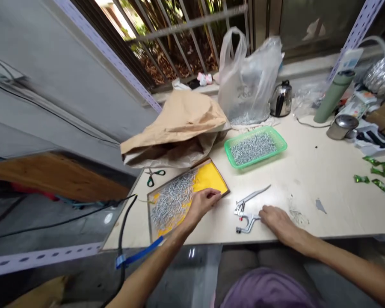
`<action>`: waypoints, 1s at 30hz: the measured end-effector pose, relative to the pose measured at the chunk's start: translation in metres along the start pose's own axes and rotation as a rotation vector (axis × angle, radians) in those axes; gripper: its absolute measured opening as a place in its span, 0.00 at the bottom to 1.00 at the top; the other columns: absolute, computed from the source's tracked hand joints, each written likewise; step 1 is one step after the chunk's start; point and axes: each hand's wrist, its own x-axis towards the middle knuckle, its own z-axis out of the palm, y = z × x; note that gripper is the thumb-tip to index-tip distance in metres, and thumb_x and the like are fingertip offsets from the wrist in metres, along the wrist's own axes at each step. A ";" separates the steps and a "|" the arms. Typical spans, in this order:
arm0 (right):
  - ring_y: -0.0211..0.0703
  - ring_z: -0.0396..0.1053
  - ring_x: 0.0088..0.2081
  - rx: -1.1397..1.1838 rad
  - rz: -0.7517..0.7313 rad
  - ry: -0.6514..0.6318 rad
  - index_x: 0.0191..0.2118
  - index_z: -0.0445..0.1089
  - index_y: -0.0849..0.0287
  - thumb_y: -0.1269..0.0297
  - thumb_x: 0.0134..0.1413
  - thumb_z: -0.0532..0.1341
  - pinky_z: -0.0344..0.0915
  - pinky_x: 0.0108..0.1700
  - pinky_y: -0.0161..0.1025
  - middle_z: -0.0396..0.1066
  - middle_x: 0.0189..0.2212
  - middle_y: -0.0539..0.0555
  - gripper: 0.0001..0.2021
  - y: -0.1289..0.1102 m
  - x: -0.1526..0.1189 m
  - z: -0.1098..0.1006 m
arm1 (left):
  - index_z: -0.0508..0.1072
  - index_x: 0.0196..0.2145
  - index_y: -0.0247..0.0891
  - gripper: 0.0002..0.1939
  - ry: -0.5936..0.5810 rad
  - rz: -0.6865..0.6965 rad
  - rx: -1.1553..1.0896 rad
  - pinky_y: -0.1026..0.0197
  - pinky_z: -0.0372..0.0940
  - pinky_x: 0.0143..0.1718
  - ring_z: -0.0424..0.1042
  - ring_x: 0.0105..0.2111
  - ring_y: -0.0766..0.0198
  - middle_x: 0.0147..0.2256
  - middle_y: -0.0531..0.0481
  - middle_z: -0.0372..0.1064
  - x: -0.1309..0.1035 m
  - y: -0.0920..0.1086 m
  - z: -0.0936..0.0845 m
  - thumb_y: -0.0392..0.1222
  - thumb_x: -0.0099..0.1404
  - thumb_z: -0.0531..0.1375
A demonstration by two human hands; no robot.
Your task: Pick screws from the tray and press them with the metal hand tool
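Observation:
My left hand (205, 202) is over the near right edge of a shallow tray (212, 176) with a yellow bottom. Its thumb and fingers are pinched together, and whatever may be between them is too small to make out. Many small silvery metal pieces (173, 199) are heaped in the tray's left part. To the right, a pair of silver snap pliers (248, 217) lies on the table with its jaws toward the left. My right hand (276, 221) is closed around the end of its lower handle, while the upper handle (255, 194) sticks out free.
Behind the pliers stands a green plastic basket (280, 143) of similar metal pieces. Scissors (153, 175) and a large brown paper bag (186, 115) lie near the tray. A plastic bag (247, 81), a kettle (281, 99) and a green bottle (334, 96) line the back.

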 end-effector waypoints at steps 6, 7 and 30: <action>0.44 0.62 0.39 -0.039 -0.046 0.039 0.40 0.65 0.58 0.75 0.58 0.52 0.57 0.40 0.39 0.65 0.37 0.56 0.09 0.014 0.000 0.015 | 0.76 0.26 0.32 0.19 -0.186 -0.305 -0.315 0.69 0.53 0.19 0.60 0.19 0.71 0.20 0.52 0.69 -0.055 -0.002 0.052 0.51 0.44 0.67; 0.44 0.62 0.38 -0.044 -0.041 0.035 0.40 0.65 0.57 0.74 0.58 0.52 0.57 0.40 0.39 0.65 0.37 0.55 0.09 0.015 0.000 0.017 | 0.76 0.27 0.32 0.19 -0.191 -0.330 -0.319 0.69 0.52 0.19 0.60 0.19 0.72 0.20 0.52 0.69 -0.059 -0.002 0.057 0.51 0.44 0.68; 0.54 0.62 0.50 -0.092 -0.062 0.074 0.49 0.64 0.59 0.61 0.53 0.64 0.61 0.46 0.46 0.64 0.51 0.63 0.18 0.010 0.003 -0.009 | 0.75 0.25 0.31 0.12 -0.471 -0.484 -0.112 0.68 0.43 0.15 0.50 0.11 0.75 0.09 0.61 0.54 -0.056 0.012 0.066 0.46 0.50 0.65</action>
